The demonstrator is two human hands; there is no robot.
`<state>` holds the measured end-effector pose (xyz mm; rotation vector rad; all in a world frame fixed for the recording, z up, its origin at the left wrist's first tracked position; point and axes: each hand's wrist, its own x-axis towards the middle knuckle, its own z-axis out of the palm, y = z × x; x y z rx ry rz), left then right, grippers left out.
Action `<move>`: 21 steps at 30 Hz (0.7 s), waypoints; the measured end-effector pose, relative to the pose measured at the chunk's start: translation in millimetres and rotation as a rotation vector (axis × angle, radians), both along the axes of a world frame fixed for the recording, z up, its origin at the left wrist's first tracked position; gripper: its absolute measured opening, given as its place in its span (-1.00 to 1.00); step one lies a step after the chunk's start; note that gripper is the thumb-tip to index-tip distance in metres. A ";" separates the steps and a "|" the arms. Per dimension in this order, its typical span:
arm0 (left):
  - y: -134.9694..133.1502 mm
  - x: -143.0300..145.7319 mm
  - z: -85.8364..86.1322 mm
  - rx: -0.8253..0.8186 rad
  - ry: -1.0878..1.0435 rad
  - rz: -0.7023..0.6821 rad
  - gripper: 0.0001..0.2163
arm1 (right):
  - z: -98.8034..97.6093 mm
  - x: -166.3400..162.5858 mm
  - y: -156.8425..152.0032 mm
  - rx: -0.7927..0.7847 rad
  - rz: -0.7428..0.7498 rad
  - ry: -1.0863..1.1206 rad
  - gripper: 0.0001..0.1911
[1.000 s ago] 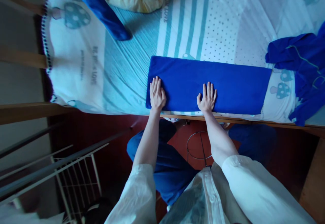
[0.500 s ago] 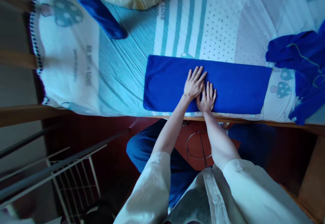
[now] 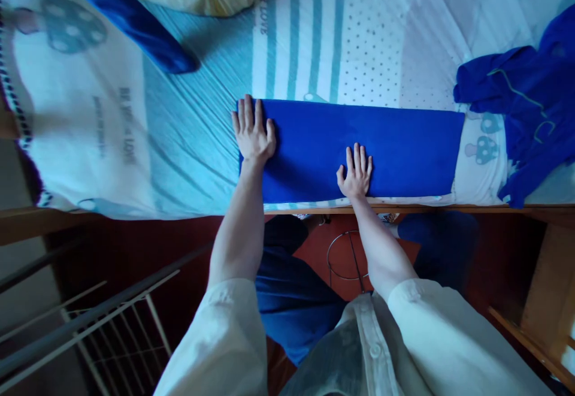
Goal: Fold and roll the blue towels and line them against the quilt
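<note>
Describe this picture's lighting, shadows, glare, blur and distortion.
Head view: dim, bluish light, dark red floor sinking toward black at left; head view: soft shadow on the flat, rectangular blue cloth beside the bare left hand; head view: no strong glare on the patterned teal-and-white sheet; head view: pale fabric sleeves loom large, suggesting wide-angle stretch; head view: lower-left corner looks soft.

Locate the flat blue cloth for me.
In the head view, the flat blue cloth lies mid-frame along the near edge of the bed, left of the crumpled blue garment.
</note>
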<state>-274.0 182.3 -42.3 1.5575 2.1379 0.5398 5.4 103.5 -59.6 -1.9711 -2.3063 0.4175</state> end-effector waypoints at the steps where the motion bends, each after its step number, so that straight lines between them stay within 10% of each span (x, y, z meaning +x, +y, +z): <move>1: -1.7 3.2 1.3 -0.006 0.000 0.011 -0.38 | 1.4 -0.6 0.5 -0.021 -0.003 -0.010 -0.26; 11: -105.0 105.0 7.1 -0.077 0.027 0.096 -0.36 | 10.8 -3.4 2.9 -0.114 -0.013 -0.023 -0.23; 21: -104.3 110.3 20.6 -0.081 -0.049 0.134 -0.35 | 21.7 -2.7 3.9 -0.155 0.004 -0.030 -0.22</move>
